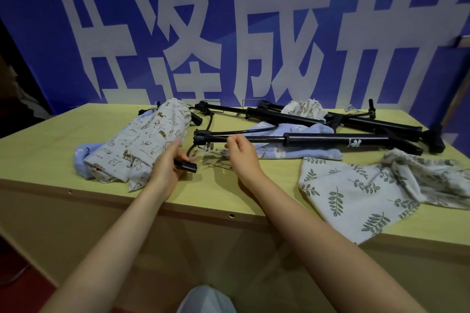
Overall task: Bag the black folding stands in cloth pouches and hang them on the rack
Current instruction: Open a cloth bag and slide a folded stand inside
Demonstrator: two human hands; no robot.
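Note:
Several black folding stands (330, 141) lie across the back and middle of the wooden table (63, 134). My left hand (166, 162) grips a small black end piece (187, 165) joined to a curved black cable. My right hand (239, 152) pinches something thin and clear just below the nearest stand's rod. A cat-print cloth pouch (142, 142) lies at the left with a stand's end poking out at its back. A leaf-print pouch (343, 193) lies flat at the right front. A light blue pouch (292, 145) lies under the nearest stand.
A second leaf-print pouch (305, 108) sits at the back among the stands. A crumpled leaf-print cloth (427, 173) lies at the far right. A blue banner (229, 33) with large white characters stands behind the table. No rack is in view.

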